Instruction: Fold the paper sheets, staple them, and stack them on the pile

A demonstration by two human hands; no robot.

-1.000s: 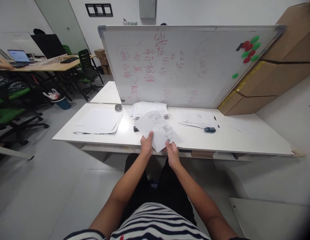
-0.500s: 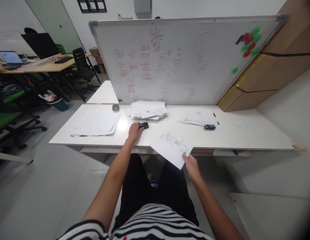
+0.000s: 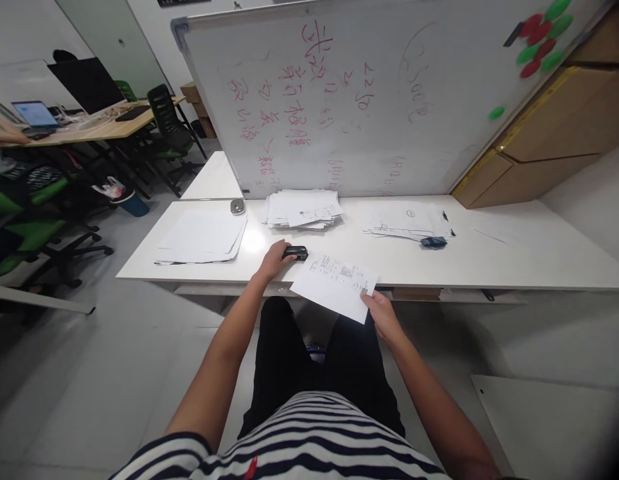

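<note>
My left hand (image 3: 275, 260) is closed round the rear of a black stapler (image 3: 296, 253), which sits at the front of the white table. Between thumb and fingers of my right hand (image 3: 382, 313) is the right corner of a printed paper sheet (image 3: 334, 288). The sheet reaches over the table's front edge, its far left corner close to the stapler. Behind the stapler lies a thick, uneven pile of papers (image 3: 303, 208). Larger white sheets (image 3: 202, 237) lie on the left part of the table.
A whiteboard (image 3: 359, 100) with red writing stands along the table's back, beside cardboard boxes (image 3: 549, 127). To the right lie more papers (image 3: 402, 219) and a dark blue item (image 3: 433, 243). A small grey-and-black device (image 3: 237, 207) sits at the back left. At far left, a person's arm (image 3: 6, 130) shows.
My right hand has brought the paper sheet leftward, nearer to the stapler. My left hand keeps its grip on the stapler. The camera view has tilted down somewhat.
</note>
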